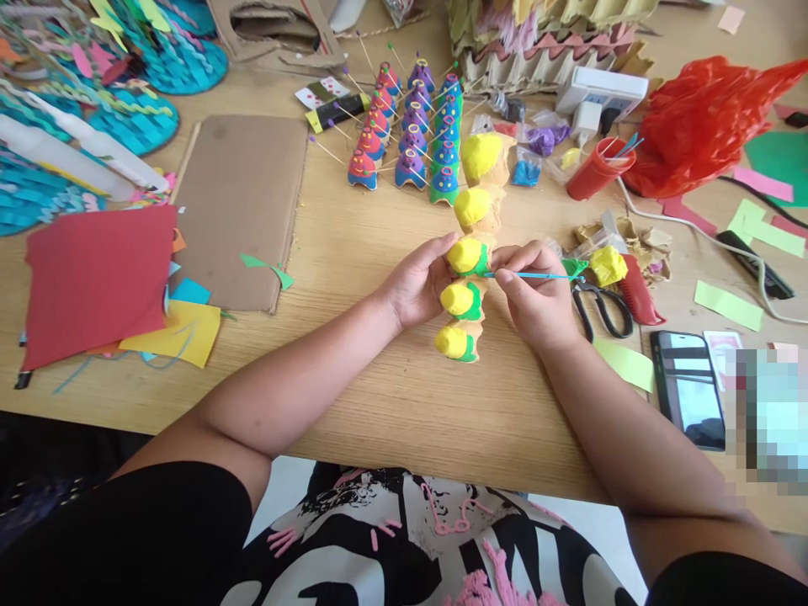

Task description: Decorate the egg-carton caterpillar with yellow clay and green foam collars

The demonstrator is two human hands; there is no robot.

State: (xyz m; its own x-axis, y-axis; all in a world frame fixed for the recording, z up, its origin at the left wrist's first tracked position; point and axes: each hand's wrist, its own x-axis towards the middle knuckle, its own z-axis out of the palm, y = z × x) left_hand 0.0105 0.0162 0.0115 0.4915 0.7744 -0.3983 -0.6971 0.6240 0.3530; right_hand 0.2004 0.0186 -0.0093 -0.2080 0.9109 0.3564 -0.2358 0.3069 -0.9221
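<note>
Yellow-topped carton strip (468, 255) between the hands (417, 284) (536, 295), contact with the right uncertain

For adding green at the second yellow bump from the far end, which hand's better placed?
Probably the right hand: it holds the blue tool, tip by the neighbouring middle bump. The left hand is taken up holding the egg-carton strip.

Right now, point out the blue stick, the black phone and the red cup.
Blue stick (546, 275): head view, middle of its shaft.
Black phone (689, 389): head view, on its screen.
Red cup (594, 172): head view, on its side wall.
</note>
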